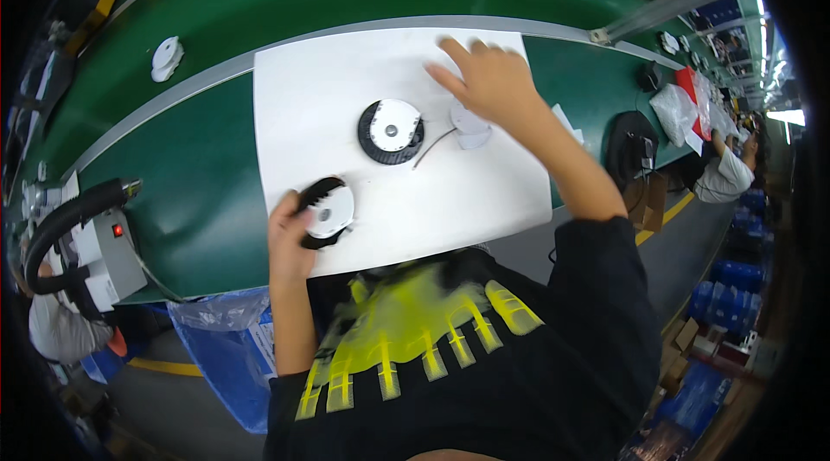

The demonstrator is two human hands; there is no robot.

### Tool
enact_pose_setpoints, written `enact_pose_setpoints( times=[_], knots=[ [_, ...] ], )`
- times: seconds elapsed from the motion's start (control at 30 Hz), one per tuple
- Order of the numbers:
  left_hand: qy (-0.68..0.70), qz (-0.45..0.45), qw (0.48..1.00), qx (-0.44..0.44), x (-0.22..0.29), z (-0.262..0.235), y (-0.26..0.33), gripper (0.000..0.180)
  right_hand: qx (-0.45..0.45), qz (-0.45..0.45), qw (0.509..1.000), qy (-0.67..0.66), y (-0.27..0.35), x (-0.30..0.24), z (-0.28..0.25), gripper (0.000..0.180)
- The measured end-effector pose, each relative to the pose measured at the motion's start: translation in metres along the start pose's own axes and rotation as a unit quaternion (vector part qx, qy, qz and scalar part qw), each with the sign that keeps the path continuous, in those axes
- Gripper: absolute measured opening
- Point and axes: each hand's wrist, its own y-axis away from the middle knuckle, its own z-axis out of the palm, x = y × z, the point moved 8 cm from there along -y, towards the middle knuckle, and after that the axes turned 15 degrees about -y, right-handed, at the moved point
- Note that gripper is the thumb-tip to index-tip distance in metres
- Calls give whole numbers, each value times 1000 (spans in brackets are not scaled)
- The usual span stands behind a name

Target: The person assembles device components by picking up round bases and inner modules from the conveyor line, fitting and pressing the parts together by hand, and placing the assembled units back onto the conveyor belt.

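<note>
While one wheel (329,214) is gripped by the left hand (290,241) over the sheet (424,215), the right hand (488,78) is held, fingers apart, near a spool (470,122). Another wheel (392,132) is seen between them.

green bench (192,202) carries white sheet (424,210) bearing a black-rimmed disc (392,130)

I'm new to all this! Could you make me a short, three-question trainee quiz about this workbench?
1. Which hand holds the round, white-faced part with a black rim?
2. On which side of the flat-lying white disc ringed in black is the round white spool with the thin dark wire?
A) left
B) right
C) nearer the person
3. True or false: that flat-lying disc rests directly on the green tabletop.

Key:
1. The left hand.
2. B.
3. False: it lies on a white sheet.
</note>
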Motion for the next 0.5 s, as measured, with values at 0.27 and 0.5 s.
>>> enact_pose_setpoints(
  times=[0.27,0.5],
  knots=[
    [506,40,861,-3,54,-37,-42,52,-19,55,998,6,70,8,39,47],
    [482,143,858,-105,109,-117,-68,55,81,49,943,-319,56,9,2,56]
  ],
)
